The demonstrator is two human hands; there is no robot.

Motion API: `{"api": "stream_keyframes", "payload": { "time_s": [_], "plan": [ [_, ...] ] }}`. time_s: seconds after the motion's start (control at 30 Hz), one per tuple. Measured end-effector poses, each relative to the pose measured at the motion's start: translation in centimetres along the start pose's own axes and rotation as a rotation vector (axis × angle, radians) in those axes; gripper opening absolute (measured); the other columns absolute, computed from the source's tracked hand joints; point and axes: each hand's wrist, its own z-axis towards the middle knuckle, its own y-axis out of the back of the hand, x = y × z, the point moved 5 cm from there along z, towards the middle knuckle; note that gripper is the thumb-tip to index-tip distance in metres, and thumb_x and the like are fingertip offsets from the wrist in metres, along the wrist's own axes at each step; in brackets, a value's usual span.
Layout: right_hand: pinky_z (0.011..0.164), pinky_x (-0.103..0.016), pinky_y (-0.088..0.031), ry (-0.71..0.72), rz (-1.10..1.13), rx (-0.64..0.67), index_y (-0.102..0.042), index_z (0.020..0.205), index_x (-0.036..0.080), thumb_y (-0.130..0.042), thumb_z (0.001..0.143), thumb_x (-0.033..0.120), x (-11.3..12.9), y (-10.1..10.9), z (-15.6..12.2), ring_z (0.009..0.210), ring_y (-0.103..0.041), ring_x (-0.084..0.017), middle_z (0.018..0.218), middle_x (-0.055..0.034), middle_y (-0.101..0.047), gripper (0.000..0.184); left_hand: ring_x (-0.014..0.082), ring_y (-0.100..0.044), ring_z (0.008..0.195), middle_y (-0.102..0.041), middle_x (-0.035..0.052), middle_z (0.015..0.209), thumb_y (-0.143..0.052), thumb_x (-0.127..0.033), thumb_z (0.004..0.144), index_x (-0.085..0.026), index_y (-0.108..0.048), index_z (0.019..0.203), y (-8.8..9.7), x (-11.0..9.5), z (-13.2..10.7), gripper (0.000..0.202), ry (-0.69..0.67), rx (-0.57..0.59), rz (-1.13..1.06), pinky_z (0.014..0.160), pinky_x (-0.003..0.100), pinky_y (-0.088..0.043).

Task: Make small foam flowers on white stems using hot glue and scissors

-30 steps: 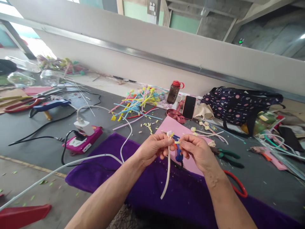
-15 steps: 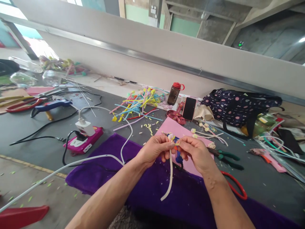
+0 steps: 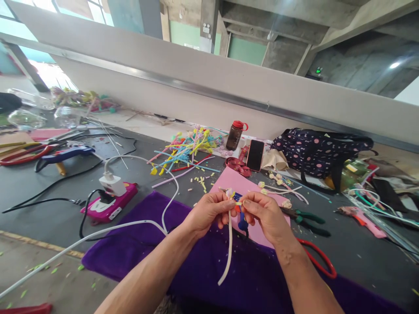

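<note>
Ideally, with left hand grip pinching the limp white plastic stem, steady the tiny yellow piece pinched in right hand.

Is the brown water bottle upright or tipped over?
Upright: the brown bottle stands on its base, red cap on top.

The purple cloth is bare below the left hand and right hand, but a white tube hangs there from the left hand's grip. A white cable crosses on the left. Green pliers and a red loop lie close on the right. Ahead, colored sticks, a bottle and a phone block the worktop.
</note>
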Motion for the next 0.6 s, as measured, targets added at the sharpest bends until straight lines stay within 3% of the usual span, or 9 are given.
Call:
{"api": "stream_keyframes", "payload": {
  "time_s": [0.17, 0.6],
  "plan": [
    [0.041, -0.019, -0.034, -0.006, -0.067, 0.004, -0.063, 0.073, 0.014, -0.065, 0.075, 0.029, -0.02, 0.01, 0.0, 0.042, -0.048, -0.007, 0.057, 0.0011, -0.057, 0.015, 0.0038, -0.048, 0.04, -0.062, 0.0017, 0.063, -0.067, -0.036, 0.072, -0.011, -0.061, 0.07, -0.14, 0.03, -0.03, 0.026, 0.006, 0.029, 0.019, 0.034, 0.013, -0.034],
    [0.041, -0.019, -0.035, -0.037, 0.016, 0.05, -0.061, 0.074, 0.014, -0.061, 0.079, 0.037, -0.43, -0.3, 0.1, 0.043, -0.049, -0.007, 0.063, 0.0002, -0.058, 0.024, 0.0036, -0.047, 0.04, -0.061, 0.0018, 0.064, -0.067, -0.037, 0.072, -0.011, -0.059, 0.072, -0.16, -0.11, -0.15, 0.027, -0.011, 0.025, 0.018, 0.034, 0.013, -0.034]
  ]
}}
